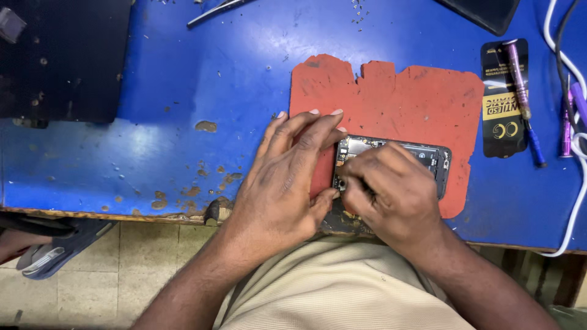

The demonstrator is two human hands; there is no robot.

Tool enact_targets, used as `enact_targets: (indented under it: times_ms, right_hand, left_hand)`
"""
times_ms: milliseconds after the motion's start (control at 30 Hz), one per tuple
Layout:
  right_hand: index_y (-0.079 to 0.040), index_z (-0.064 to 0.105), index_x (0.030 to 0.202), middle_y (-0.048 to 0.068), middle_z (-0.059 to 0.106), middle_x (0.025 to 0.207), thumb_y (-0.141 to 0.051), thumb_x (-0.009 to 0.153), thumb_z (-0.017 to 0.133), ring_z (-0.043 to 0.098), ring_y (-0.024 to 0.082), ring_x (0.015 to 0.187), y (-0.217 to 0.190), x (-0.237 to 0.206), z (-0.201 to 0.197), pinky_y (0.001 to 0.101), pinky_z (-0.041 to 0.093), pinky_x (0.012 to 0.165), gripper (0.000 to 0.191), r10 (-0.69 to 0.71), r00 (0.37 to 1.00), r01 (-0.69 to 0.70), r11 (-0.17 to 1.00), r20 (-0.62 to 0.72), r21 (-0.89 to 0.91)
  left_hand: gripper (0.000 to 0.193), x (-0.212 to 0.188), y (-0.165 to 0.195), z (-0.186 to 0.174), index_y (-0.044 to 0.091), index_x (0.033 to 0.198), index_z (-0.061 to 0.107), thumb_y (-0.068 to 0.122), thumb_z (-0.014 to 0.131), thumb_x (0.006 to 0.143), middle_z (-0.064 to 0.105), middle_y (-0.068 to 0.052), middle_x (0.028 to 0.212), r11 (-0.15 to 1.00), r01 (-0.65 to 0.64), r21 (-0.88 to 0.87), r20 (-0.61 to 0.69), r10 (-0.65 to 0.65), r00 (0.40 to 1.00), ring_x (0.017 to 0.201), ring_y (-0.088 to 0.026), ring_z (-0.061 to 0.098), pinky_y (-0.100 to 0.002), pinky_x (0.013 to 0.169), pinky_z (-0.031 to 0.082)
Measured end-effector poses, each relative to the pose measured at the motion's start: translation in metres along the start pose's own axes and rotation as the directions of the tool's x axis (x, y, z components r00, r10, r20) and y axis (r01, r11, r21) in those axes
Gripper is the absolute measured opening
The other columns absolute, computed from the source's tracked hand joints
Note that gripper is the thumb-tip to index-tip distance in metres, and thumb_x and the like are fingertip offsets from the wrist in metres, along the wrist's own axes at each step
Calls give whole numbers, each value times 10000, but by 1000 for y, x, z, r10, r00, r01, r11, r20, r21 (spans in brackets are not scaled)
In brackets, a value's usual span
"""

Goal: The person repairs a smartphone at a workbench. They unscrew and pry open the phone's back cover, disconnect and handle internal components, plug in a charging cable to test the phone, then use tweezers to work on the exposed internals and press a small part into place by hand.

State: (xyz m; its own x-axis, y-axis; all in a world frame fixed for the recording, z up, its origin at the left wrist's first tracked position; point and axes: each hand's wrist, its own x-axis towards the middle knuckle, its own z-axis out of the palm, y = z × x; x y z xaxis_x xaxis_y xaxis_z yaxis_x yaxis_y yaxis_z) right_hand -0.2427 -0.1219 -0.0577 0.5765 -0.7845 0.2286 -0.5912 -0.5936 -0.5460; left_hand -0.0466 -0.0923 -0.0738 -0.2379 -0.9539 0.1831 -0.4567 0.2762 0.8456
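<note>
Both hands, left hand [287,177] flat, right hand [388,189] seemingly pinching, on opened phone [428,156].

chipped glossy blue table [183,91], matt red rubbery mat [416,98]

Purple screwdriver [521,91], tweezers [214,11], white cable [575,165] (right edge)

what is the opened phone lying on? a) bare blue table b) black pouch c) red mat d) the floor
c, the phone lies on the red mat spread over the blue table, with both hands on it.
</note>
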Motion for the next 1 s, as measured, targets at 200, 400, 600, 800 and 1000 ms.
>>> enact_targets:
  times_ms: [200, 400, 600, 800, 1000]
  right_hand:
    - [-4, 681, 965, 105, 675, 929, 28, 805, 755, 682, 273, 860, -1, -1, 2, 389, 550, 775, 179, -12, 1000, 12, 1000, -23, 7]
    - [-8, 689, 970, 102, 678, 940, 47, 808, 750, 687, 262, 858, -1, -2, 2, 378, 555, 762, 182, 44, 998, -44, 999, -50, 4]
    - [-3, 678, 948, 101, 667, 911, 41, 782, 756, 682, 262, 848, 0, -2, 1, 390, 553, 761, 189, -3, 1000, 4, 999, -12, 33]
    - [-5, 688, 940, 108, 663, 887, 28, 774, 776, 674, 268, 828, 3, -3, 1, 392, 546, 733, 191, -49, 999, 48, 997, 24, 59]
    - [-36, 756, 949, 76, 703, 911, 23, 848, 766, 656, 130, 702, 20, -27, -10, 261, 478, 556, 117, 306, 946, -282, 938, -103, 203]
  left_hand:
    - [945, -1, 0, -1, 57, 1560, 288, 76, 802, 767, 634, -106, 1402, 1000, 3, 8, 4, -3, 1000, 1455, -357, 419, -574, 1271, 205]
    - [956, 0, -1, 0, 59, 1561, 284, 75, 804, 758, 633, -101, 1410, 1000, 2, 3, 4, -2, 1000, 1455, -350, 422, -575, 1274, 204]
    - [958, 0, -1, 1, 54, 1561, 279, 77, 807, 762, 637, -102, 1401, 1000, 4, 20, 12, -4, 1000, 1456, -354, 415, -577, 1267, 196]
    - [952, 0, -1, 0, 62, 1559, 287, 77, 807, 762, 637, -96, 1404, 1000, 5, 22, 4, -5, 1000, 1460, -348, 417, -569, 1272, 206]
    - [951, 0, 1, -2, 59, 1562, 295, 94, 810, 763, 618, -93, 1436, 1000, -8, 26, 8, 7, 1000, 1459, -352, 412, -565, 1275, 203]
